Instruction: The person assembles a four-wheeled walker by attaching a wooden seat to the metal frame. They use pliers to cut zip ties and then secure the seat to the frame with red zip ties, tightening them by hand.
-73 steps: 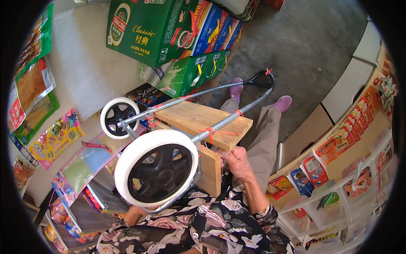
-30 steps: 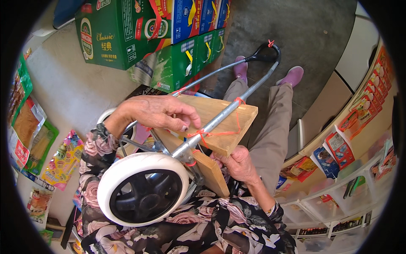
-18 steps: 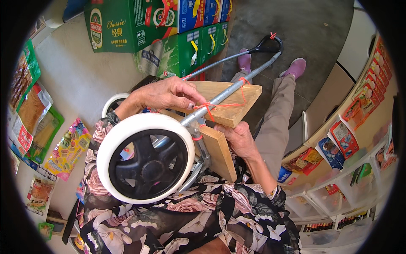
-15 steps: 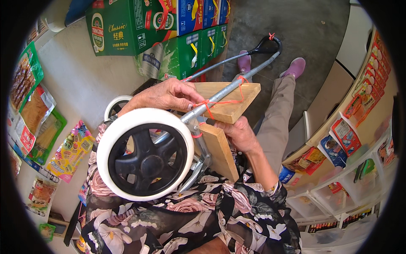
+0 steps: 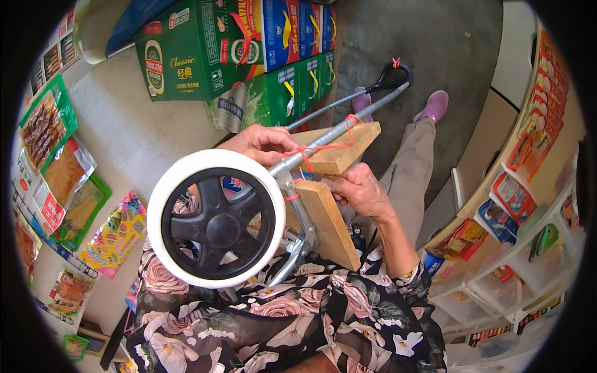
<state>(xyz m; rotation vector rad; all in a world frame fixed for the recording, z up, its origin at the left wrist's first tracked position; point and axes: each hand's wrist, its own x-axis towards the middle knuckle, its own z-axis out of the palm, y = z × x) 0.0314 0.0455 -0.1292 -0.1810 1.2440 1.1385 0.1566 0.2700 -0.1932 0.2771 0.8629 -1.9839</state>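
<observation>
So there's one hand cart [image 5: 292, 205] here, flipped up across the person's lap, with one big wheel [image 5: 214, 217] facing the camera – white tyre, black five-spoke hub. Can't tell if a second wheel is behind it. Two wooden boards are on the frame: an upper board [image 5: 339, 149] lying across the metal tube [image 5: 348, 121], and a lower board [image 5: 326, 224] running down along the frame toward the lap. Red string [image 5: 311, 149] is wrapped round the tube and the upper board, plus another bit of red tied up at the black handle [image 5: 390, 78] at the far end.

Both hands are on it, set apart on either side of the tube. The left hand [image 5: 261, 143] is closed over the tube and string just above the wheel. The right hand [image 5: 357, 189] is gripping the top edge of the lower board, fingers curled round it.

Around that: a stack of green and blue drink cartons [image 5: 242, 56] on the floor ahead, snack packets [image 5: 59, 174] hanging on the left, and a shelf of packets [image 5: 516, 205] on the right
</observation>
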